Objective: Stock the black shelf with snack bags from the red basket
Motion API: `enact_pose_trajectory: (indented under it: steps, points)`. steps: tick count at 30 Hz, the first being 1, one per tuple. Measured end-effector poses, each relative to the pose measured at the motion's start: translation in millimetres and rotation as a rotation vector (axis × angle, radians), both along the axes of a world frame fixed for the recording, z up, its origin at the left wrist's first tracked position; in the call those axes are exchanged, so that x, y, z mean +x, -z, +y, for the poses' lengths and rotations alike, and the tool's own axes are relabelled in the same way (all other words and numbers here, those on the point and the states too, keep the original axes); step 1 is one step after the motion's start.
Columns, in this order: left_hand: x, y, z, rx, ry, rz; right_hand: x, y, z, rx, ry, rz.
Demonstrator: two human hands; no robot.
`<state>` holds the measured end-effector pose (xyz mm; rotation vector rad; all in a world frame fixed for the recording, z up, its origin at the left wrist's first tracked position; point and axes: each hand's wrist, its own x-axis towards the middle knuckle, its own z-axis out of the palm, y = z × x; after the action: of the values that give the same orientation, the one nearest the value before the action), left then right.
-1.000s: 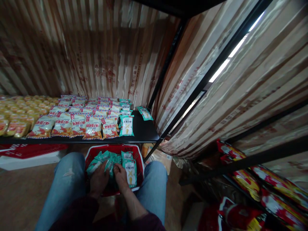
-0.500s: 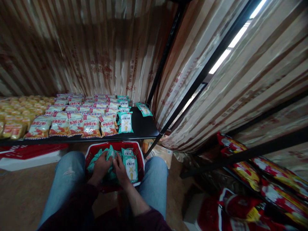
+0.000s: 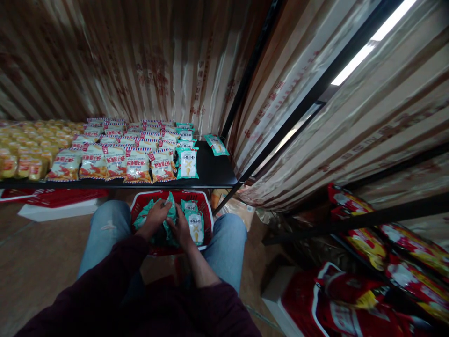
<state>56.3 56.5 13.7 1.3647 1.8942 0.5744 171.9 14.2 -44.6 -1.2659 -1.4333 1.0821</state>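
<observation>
Between my knees stands a red basket with a white rim, holding several teal snack bags. Over it, my left hand is closed on a teal snack bag that is tilted up on edge. My right hand grips the same bag from the right side, its fingers partly hidden. On the black shelf ahead, a short row of teal snack bags stands beside rows of white-and-orange snack bags. One more teal bag lies apart near the shelf's right corner.
Yellow packaged items fill the shelf's left part. A black shelf post rises at the right corner before a corrugated sheet wall. At lower right are red-and-yellow bags and another red basket.
The view has tilted down and swung slightly left. The teal bag in my hands now stands more upright, with its top edge raised above my fingers.
</observation>
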Motion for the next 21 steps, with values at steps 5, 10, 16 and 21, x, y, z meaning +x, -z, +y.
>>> enact_pose_trajectory:
  steps: [5, 10, 16, 21]
  points:
    - [-2.8, 8.2, 1.1, 0.097, 0.096, -0.082, -0.1, -15.4, 1.4, -0.156, 0.145, 0.187]
    - [-4.1, 22.9, -4.5, 0.151, 0.144, -0.160, 3.1, -17.5, 6.5, -0.267, 0.365, 0.435]
    - [3.0, 39.8, -18.6, 0.176, 0.120, -0.207, 5.0, -10.2, 8.9, -0.357, 0.436, 0.747]
    - [4.6, 42.4, -27.2, 0.176, 0.089, -0.206, 4.0, -6.8, 10.1, -0.454, 0.478, 0.838]
